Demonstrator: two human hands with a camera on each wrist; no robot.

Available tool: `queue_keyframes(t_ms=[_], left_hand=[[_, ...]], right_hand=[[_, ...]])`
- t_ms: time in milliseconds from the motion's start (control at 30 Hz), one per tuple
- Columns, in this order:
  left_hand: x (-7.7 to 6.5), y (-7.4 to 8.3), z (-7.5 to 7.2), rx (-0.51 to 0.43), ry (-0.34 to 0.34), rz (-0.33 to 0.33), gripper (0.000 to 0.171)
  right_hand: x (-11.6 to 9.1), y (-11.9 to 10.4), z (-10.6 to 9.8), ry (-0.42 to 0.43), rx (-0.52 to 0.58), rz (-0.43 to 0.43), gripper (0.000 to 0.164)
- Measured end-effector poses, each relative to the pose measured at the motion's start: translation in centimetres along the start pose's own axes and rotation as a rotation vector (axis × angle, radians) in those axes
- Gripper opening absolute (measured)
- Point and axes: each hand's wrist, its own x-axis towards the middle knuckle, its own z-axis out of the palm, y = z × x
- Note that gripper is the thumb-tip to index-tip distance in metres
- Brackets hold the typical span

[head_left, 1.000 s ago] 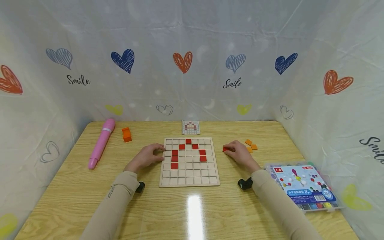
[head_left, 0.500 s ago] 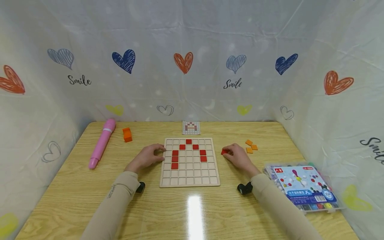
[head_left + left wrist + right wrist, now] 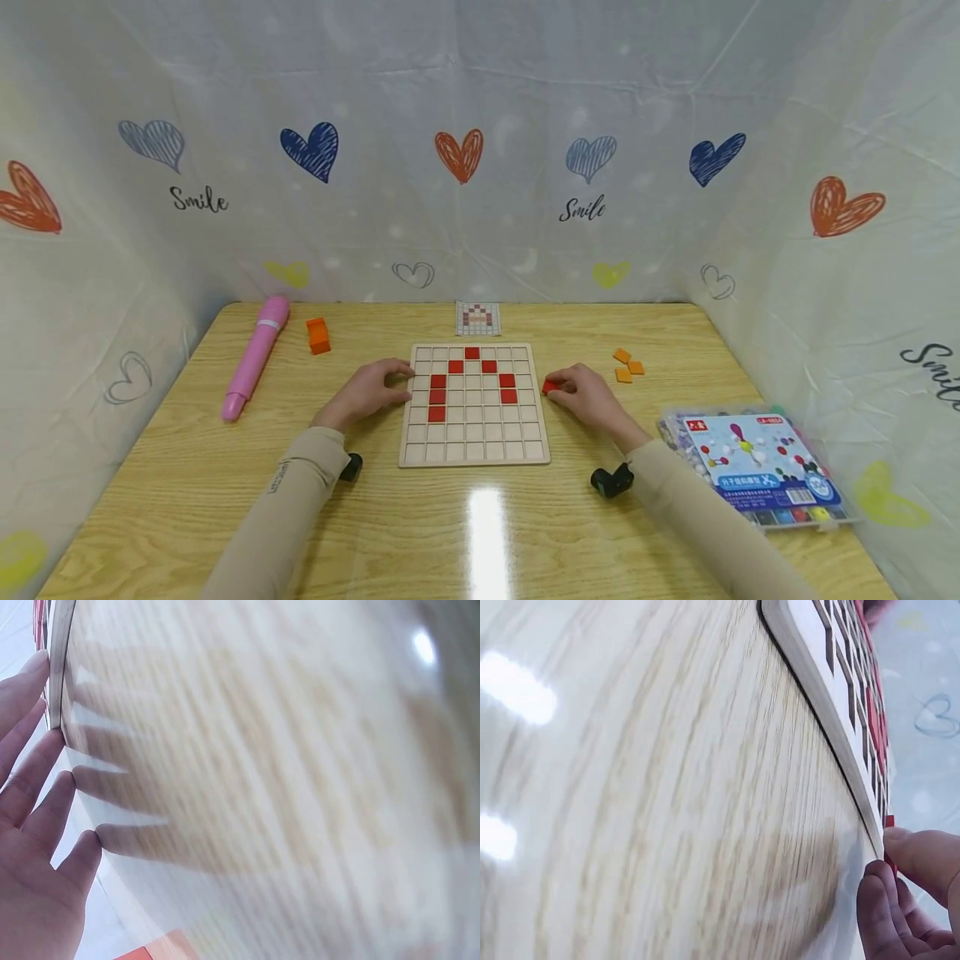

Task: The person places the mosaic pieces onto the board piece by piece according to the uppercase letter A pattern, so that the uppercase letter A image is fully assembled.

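A square wooden grid board [image 3: 474,454] lies flat on the table between my hands in the head view. Several red square tiles [image 3: 437,397] sit in its cells, forming an arch with a longer left side. My right hand [image 3: 588,402] pinches another red tile [image 3: 551,386] between thumb and fingers, just off the board's right edge. In the right wrist view, the pinched tile [image 3: 889,822] shows only partly behind the thumb. My left hand [image 3: 363,396] rests its extended fingertips against the board's left edge; the left wrist view shows its fingers [image 3: 34,780] spread there.
Behind the board lies a small pattern card [image 3: 477,319]. Several orange tiles [image 3: 636,367] are at the right, beyond a clear box of molecule-model pieces [image 3: 761,467]. A pink microphone-shaped object [image 3: 255,358] and an orange block [image 3: 318,337] lie at the left.
My right hand has moved left with the red tile, from near the orange tiles to beside the board, uncovering one orange tile. My left hand has stayed at the board's edge.
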Motion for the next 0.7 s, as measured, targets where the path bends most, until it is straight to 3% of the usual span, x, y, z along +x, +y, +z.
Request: queue_keyframes(t_ms=[300, 700], left_hand=[[0.1, -0.1, 0.1, 0.006, 0.000, -0.003, 0.036], [0.1, 0.0, 0.0, 0.007, -0.002, -0.011, 0.036]], right_hand=[[-0.8, -1.2, 0.0, 0.031, 0.088, 0.013, 0.032], [-1.8, -2.7, 0.4, -0.037, 0.073, -0.058, 0.029]])
